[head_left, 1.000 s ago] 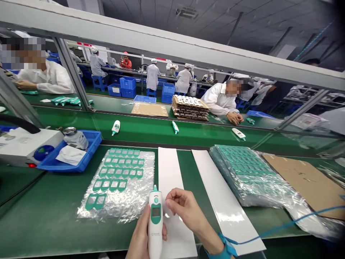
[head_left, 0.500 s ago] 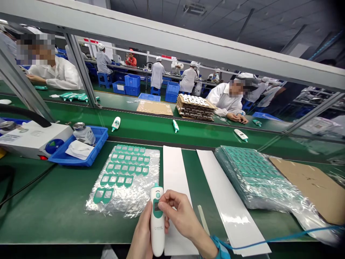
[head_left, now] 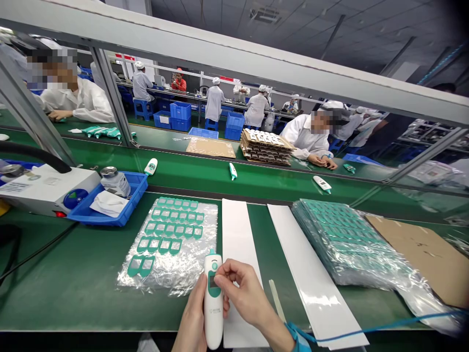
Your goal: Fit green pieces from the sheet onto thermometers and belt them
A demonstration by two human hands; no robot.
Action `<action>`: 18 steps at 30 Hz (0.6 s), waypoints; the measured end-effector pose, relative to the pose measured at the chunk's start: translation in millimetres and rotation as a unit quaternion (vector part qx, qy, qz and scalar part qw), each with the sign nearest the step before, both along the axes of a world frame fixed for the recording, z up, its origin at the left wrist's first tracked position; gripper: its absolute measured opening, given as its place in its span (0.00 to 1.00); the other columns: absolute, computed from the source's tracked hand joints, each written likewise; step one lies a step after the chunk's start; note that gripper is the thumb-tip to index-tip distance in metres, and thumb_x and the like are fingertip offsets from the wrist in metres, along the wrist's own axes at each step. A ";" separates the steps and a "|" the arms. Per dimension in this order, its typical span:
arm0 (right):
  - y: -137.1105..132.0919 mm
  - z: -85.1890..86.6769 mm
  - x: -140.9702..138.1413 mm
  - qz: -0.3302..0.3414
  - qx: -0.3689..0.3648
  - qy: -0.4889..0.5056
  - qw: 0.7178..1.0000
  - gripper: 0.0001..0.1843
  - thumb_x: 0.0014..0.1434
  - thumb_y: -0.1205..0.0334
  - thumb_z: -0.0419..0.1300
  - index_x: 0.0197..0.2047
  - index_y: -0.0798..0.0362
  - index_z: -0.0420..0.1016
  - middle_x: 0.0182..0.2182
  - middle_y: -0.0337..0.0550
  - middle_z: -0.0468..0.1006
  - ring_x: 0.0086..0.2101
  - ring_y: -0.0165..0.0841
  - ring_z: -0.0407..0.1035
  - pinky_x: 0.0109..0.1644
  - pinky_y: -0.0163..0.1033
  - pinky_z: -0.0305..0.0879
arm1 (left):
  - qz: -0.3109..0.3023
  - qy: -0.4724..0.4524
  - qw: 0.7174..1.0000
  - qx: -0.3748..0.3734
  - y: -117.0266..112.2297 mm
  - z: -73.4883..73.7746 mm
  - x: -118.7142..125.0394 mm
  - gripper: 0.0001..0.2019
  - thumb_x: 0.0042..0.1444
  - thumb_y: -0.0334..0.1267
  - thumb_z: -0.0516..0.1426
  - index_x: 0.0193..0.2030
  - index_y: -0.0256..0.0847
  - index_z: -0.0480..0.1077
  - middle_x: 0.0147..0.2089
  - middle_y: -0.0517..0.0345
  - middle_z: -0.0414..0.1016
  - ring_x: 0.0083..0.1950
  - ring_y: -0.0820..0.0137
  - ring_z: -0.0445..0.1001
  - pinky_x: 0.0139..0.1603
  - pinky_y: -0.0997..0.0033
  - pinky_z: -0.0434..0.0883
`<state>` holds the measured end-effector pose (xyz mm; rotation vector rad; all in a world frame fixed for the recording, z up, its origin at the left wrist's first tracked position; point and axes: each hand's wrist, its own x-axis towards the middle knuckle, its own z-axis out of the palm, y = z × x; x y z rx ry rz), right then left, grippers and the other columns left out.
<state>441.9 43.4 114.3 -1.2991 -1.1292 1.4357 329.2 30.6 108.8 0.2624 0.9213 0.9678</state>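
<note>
The person's left hand (head_left: pixel 194 313) is closing around the lower body of a white-and-teal ear thermometer (head_left: pixel 213 320), holding it upright with its tip pointing away from the person. The right hand (head_left: pixel 242 288) is pinching the thermometer's upper part, with its fingertips (head_left: pixel 220 278) pressing against the teal face beside the small display. A blue wrist strap (head_left: pixel 298 340) is circling the right wrist, and its blue cord (head_left: pixel 381 332) is running off to the right.

The thermometer is hanging just above a white strip (head_left: pixel 238 230) lying on the green desk (head_left: pixel 73 278), and it is partly overlapping that strip. To the left of the thermometer, a clear plastic sheet (head_left: pixel 164 242) is holding rows of teal-rimmed covers. Further left, a blue tray (head_left: pixel 98 220) is sitting beside a white machine (head_left: pixel 44 190). To the right of the thermometer, a second white strip (head_left: pixel 311 286) is lying next to a bagged stack of teal-rimmed sheets (head_left: pixel 340 239), which is resting partly on cardboard (head_left: pixel 417 249). Beyond the thermometer, three similar thermometers (head_left: pixel 232 171) are lying on a green conveyor belt (head_left: pixel 190 176).
</note>
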 end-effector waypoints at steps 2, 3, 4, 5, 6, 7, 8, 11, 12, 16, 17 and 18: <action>-0.2 -0.2 -0.1 0.001 0.002 0.000 1.000 0.17 0.54 0.50 0.63 0.29 0.56 0.67 0.18 0.33 0.65 0.13 0.25 0.62 0.14 0.30 0.59 | -0.005 0.000 1.000 0.001 -0.4 -1.4 -0.4 0.20 0.45 0.54 0.64 0.27 0.36 0.72 0.21 0.57 0.71 0.25 0.68 0.68 0.29 0.69 0.65; -0.3 -0.3 -0.1 0.001 0.003 0.000 1.000 0.17 0.54 0.49 0.63 0.29 0.56 0.67 0.18 0.33 0.65 0.13 0.25 0.62 0.14 0.30 0.59 | -0.007 -0.002 1.000 0.001 -0.5 -2.4 -0.6 0.19 0.46 0.54 0.63 0.27 0.36 0.72 0.21 0.57 0.71 0.25 0.68 0.68 0.30 0.69 0.66; -0.3 -0.5 0.0 0.000 0.004 0.000 1.000 0.18 0.54 0.49 0.63 0.29 0.56 0.67 0.19 0.33 0.65 0.13 0.25 0.62 0.14 0.30 0.59 | -0.008 -0.005 1.000 0.000 -0.6 -3.6 -0.9 0.19 0.47 0.53 0.63 0.28 0.36 0.73 0.21 0.57 0.71 0.25 0.68 0.69 0.30 0.69 0.66; -0.5 -0.8 0.0 0.000 0.005 -0.002 1.000 0.17 0.54 0.49 0.62 0.29 0.55 0.67 0.18 0.33 0.65 0.13 0.25 0.62 0.14 0.30 0.59 | -0.010 -0.010 1.000 -0.001 -0.7 -4.9 -1.1 0.19 0.48 0.53 0.62 0.28 0.36 0.73 0.21 0.57 0.71 0.25 0.67 0.69 0.30 0.68 0.66; -0.7 -1.3 0.1 0.000 0.006 -0.005 1.000 0.17 0.55 0.49 0.62 0.29 0.55 0.67 0.18 0.32 0.65 0.13 0.25 0.62 0.14 0.30 0.59 | -0.011 -0.016 1.000 -0.002 -0.8 -6.4 -1.3 0.19 0.49 0.53 0.62 0.29 0.35 0.73 0.21 0.57 0.71 0.25 0.67 0.69 0.30 0.68 0.67; -1.2 -2.0 0.2 0.000 0.008 -0.010 1.000 0.17 0.55 0.49 0.62 0.29 0.55 0.67 0.19 0.32 0.64 0.13 0.25 0.61 0.14 0.31 0.59 | -0.012 -0.021 1.000 -0.004 -0.8 -7.9 -1.6 0.18 0.50 0.53 0.61 0.29 0.35 0.73 0.21 0.57 0.72 0.25 0.67 0.70 0.31 0.68 0.67; -1.8 -2.7 0.2 0.001 0.011 -0.017 1.000 0.16 0.55 0.50 0.62 0.29 0.55 0.67 0.19 0.32 0.64 0.13 0.25 0.61 0.14 0.31 0.59 | -0.009 -0.023 1.000 -0.008 -0.9 -9.5 -1.8 0.18 0.50 0.52 0.61 0.31 0.36 0.73 0.22 0.57 0.72 0.27 0.66 0.71 0.32 0.67 0.68; -4.5 -4.0 -0.4 0.003 0.025 -0.048 0.999 0.14 0.57 0.52 0.60 0.29 0.54 0.67 0.20 0.33 0.65 0.14 0.25 0.62 0.15 0.31 0.58 | 0.031 0.001 0.999 -0.035 -1.5 -15.5 -3.0 0.14 0.48 0.45 0.65 0.38 0.39 0.74 0.36 0.52 0.78 0.38 0.62 0.76 0.36 0.69 0.71; -5.4 -3.7 -0.7 0.003 0.030 -0.061 0.998 0.14 0.58 0.53 0.59 0.29 0.54 0.67 0.20 0.34 0.65 0.15 0.25 0.62 0.16 0.31 0.58 | 0.048 0.016 0.998 -0.047 -1.9 -18.0 -3.5 0.14 0.47 0.42 0.65 0.40 0.41 0.74 0.44 0.52 0.78 0.43 0.61 0.76 0.38 0.69 0.71; -6.7 1.7 -1.1 -0.012 0.048 -0.099 0.994 0.09 0.58 0.57 0.59 0.32 0.53 0.67 0.22 0.34 0.66 0.18 0.26 0.62 0.20 0.31 0.58 | 0.086 0.072 0.992 -0.065 -4.8 -29.5 -6.7 0.18 0.46 0.38 0.66 0.45 0.45 0.72 0.57 0.53 0.71 0.52 0.58 0.73 0.41 0.71 0.71; -6.2 3.1 -0.4 -0.017 0.051 -0.100 0.994 0.08 0.57 0.59 0.60 0.34 0.53 0.66 0.22 0.34 0.66 0.19 0.26 0.62 0.21 0.31 0.58 | 0.083 0.081 0.992 -0.058 -5.3 -31.7 -7.6 0.19 0.46 0.39 0.66 0.46 0.45 0.72 0.54 0.53 0.73 0.50 0.59 0.74 0.40 0.72 0.71; -5.5 4.0 0.5 -0.021 0.052 -0.097 0.994 0.07 0.57 0.60 0.61 0.34 0.53 0.66 0.22 0.34 0.66 0.21 0.26 0.62 0.23 0.31 0.58 | 0.069 0.082 0.993 -0.047 -5.6 -33.2 -8.5 0.20 0.46 0.41 0.66 0.47 0.44 0.71 0.49 0.52 0.76 0.45 0.61 0.75 0.37 0.73 0.71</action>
